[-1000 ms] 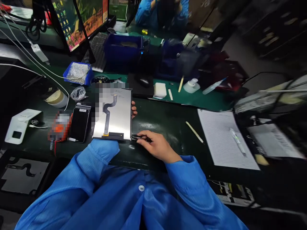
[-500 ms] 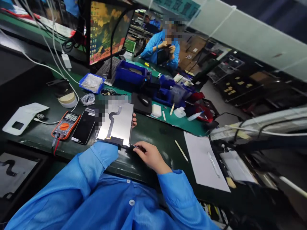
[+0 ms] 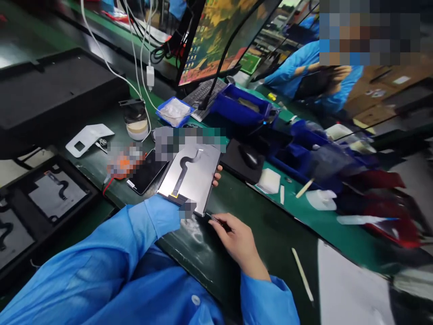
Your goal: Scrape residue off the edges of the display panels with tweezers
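A silver display panel [image 3: 192, 178] with a black flex cable lies face down on the dark bench. My left hand [image 3: 217, 175] is under it, only fingertips showing curled round its right edge, holding it. My right hand [image 3: 237, 241] is closed in a pinch on thin dark tweezers [image 3: 216, 220], whose tip points at the panel's near right corner. Both arms are in blue sleeves.
A black phone [image 3: 146, 172] and an orange multimeter [image 3: 123, 160] lie left of the panel. Trays with more panels [image 3: 57, 195] sit at the far left. Blue bins [image 3: 241, 106], a monitor [image 3: 219, 34], wooden sticks [image 3: 302, 274] and white paper [image 3: 352, 293] surround the spot. Another person in blue [image 3: 314, 76] sits behind.
The camera has swung left and tilted. My hands, the panel and the tweezers keep the same hold and place relative to one another.
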`<state>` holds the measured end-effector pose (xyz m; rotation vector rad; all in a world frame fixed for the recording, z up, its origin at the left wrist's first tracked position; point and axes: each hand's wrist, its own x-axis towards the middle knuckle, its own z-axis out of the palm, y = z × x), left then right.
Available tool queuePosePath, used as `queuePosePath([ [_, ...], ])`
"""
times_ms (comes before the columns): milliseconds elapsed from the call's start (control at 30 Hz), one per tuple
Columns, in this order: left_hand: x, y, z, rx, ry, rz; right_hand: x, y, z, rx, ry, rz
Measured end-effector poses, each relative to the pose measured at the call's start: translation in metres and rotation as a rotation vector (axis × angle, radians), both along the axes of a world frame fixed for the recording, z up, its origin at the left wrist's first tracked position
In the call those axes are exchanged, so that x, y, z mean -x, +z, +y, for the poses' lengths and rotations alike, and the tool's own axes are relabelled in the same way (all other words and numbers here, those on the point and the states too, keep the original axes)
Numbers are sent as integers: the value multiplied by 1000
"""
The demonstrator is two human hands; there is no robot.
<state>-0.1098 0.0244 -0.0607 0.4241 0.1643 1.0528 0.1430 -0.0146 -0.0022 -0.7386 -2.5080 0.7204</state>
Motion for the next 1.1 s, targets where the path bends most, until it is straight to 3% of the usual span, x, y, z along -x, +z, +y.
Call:
queuePosePath([
  [133,6,13,-5,80,-55,-11,1,-1,5,-48,76,40],
  [300,4,27,-3,199,-77,16,-3,-7,3,-42,54,82],
  [433,-2,28,0,227,-41,34,-6,-14,2,-15,13,91],
  [567,-5,29,0,246,-25,68,-8,-17,3,-20,58,85],
  [833,-8,45,-2,306,36,183,-7,-15,0,23,10,112],
  [1100,-15,42,-6,271,51,132,-10,-15,3,-45,83,64],
])
